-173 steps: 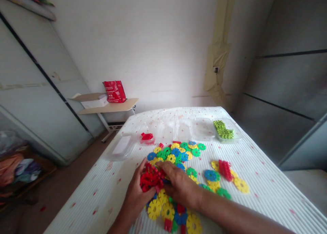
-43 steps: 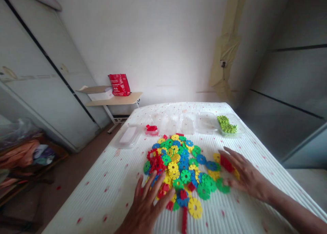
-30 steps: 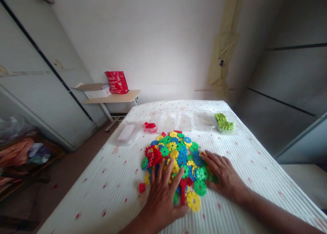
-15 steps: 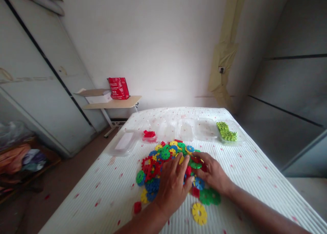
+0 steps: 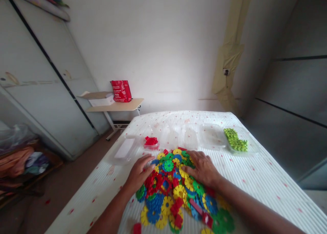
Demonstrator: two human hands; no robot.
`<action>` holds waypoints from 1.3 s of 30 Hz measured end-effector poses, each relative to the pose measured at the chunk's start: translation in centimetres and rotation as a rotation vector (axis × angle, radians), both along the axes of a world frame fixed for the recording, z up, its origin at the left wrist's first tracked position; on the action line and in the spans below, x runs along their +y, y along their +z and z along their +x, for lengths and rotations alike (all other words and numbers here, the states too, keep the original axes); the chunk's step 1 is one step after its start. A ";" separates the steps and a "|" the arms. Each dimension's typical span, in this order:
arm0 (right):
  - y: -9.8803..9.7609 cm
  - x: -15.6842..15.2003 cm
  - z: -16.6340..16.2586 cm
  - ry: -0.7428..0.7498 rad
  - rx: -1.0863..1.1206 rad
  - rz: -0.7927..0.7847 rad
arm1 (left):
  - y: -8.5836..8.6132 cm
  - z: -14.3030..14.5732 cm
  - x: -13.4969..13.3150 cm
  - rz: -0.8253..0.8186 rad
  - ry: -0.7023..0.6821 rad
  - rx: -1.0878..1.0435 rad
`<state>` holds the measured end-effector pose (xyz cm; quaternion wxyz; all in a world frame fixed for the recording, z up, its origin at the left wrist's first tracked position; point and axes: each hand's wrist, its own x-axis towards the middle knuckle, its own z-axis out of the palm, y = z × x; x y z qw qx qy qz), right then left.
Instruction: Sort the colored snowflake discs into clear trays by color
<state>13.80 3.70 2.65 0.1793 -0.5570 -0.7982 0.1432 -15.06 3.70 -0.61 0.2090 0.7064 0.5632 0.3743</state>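
Observation:
A heap of notched plastic discs (image 5: 168, 165) in yellow, green, blue and red lies on the white table. My left hand (image 5: 140, 172) rests at the heap's left edge, open, its fingers stretched forward and thumb apart. On the far right part of the heap lies my right hand (image 5: 203, 167), open, palm down, covering some discs. Neither hand visibly holds a piece. Red blocks (image 5: 176, 206) are mixed in at the near side, by a long red strip (image 5: 196, 206). A green disc (image 5: 222, 221) sits under the right forearm.
Beyond the heap stands a row of clear plastic tubs (image 5: 190, 140). One holds red pieces (image 5: 151, 141), another bright green pieces (image 5: 235, 140). A flat clear container (image 5: 124, 150) lies at the left. Behind is a side table (image 5: 125, 106) with a red bag (image 5: 121, 90).
My hands have moved apart: the left went from the heap's middle to its left edge, while the right shifted slightly forward onto the discs. More of the heap shows, and the view has tilted slightly.

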 end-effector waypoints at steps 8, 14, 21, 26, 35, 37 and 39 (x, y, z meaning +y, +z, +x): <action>-0.7 1.0 -0.5 0.143 0.011 -0.033 | 1.2 3.9 0.7 -0.033 -0.231 0.096; -0.9 0.4 0.8 0.225 0.299 -0.123 | 0.9 6.6 0.6 -0.002 -0.225 -0.033; -0.3 -0.9 2.8 0.155 0.546 -0.181 | 0.6 9.6 0.4 -0.055 -0.203 -0.177; 0.4 -2.0 4.6 0.138 0.514 -0.151 | 1.3 12.6 0.9 -0.036 -0.176 -0.247; 1.2 -4.4 6.8 0.203 0.421 -0.062 | 2.1 11.3 1.2 -0.055 -0.331 -0.291; 1.2 -4.4 7.4 0.144 0.429 -0.037 | 2.4 10.1 1.2 -0.096 -0.334 -0.295; 1.0 -4.2 8.4 0.056 0.443 -0.025 | 2.6 9.0 1.0 -0.118 -0.329 -0.285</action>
